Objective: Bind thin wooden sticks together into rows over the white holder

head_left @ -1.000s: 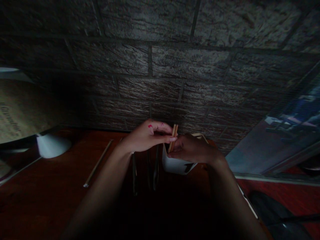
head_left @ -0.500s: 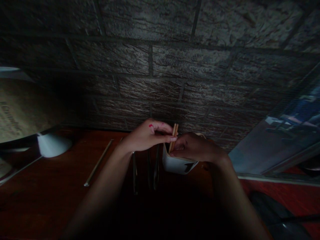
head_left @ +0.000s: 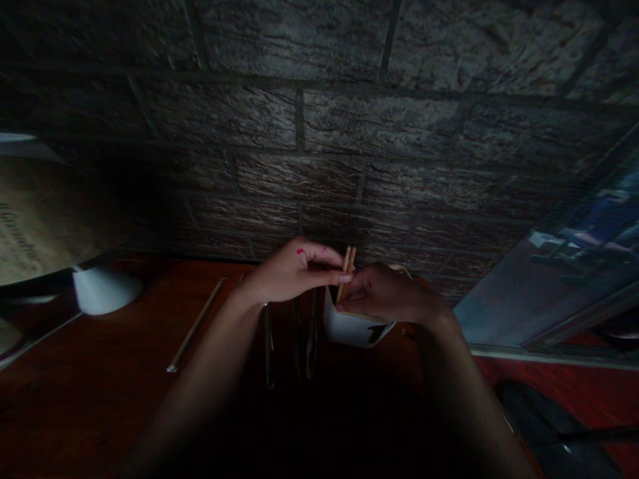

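Note:
Two pale wooden chopsticks [head_left: 345, 273] stand nearly upright over the near left corner of a white container [head_left: 352, 329] with a dark mark on its front. The thumb and fingers of my left hand [head_left: 309, 266] pinch them near the top; red marks show on that hand. My right hand [head_left: 382, 293] is curled over the container's opening, its fingertips closed against the lower part of the chopsticks. It covers most of the container's inside. Left of the container, metal utensils [head_left: 311, 339] lie on the dark wooden table [head_left: 114, 359], partly in shadow.
A thin stick [head_left: 196, 326] lies on the table left of my left forearm. Further left stands a lamp-like object with a printed shade [head_left: 50, 219] and a white base [head_left: 104, 291]. A brick wall [head_left: 329, 173] rises behind, with a glass pane [head_left: 529, 293] on the right.
Almost nothing differs. My right hand has shifted slightly at the container, and the tops of the chopsticks are a little further apart.

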{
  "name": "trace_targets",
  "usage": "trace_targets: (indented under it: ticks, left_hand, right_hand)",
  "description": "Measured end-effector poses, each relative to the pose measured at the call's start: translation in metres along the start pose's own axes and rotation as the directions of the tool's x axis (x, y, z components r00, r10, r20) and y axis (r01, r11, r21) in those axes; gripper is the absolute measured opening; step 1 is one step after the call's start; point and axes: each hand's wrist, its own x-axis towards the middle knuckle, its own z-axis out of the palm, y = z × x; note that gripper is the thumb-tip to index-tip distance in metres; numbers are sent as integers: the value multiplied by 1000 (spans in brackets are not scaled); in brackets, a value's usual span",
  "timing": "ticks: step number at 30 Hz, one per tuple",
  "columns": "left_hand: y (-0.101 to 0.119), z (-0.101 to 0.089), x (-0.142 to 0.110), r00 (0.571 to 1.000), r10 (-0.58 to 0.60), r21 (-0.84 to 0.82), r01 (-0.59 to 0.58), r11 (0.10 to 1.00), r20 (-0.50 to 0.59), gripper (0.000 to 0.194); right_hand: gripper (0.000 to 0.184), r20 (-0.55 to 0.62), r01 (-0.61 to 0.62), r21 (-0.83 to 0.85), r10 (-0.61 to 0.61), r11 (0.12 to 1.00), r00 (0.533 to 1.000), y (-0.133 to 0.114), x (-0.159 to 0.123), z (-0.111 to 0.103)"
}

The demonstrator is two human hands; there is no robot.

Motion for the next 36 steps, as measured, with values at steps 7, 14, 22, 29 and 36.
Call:
trace_targets:
  ticks: [7, 14, 22, 29, 36]
  left_hand:
    - [1, 1, 0, 1000, -5, -2, 5, 1000, 21, 20]
    - [2, 1, 0, 1000, 3, -15, -2, 1000, 30, 19]
    - [5, -2, -1, 999, -28, -76, 29, 997, 19, 23]
    - [3, -7, -4, 999, -28, -109, 26, 994, -25, 27]
    - [2, -8, -4, 997, 8, -106, -16, 994, -76, 23]
  right_hand:
    - [23, 20, 4, -13, -4, 1000, 1000, 0, 0, -1]
    - [21, 27, -40, -18, 40, 999, 999, -2, -1, -2]
    - [20, 18, -55, -22, 55, 998, 998, -2, -1, -3]
    - [23, 25, -74, 17, 73, 997, 997, 1, -1, -3]
    - [23, 20, -70, 18, 69, 997, 997, 1, 0, -2]
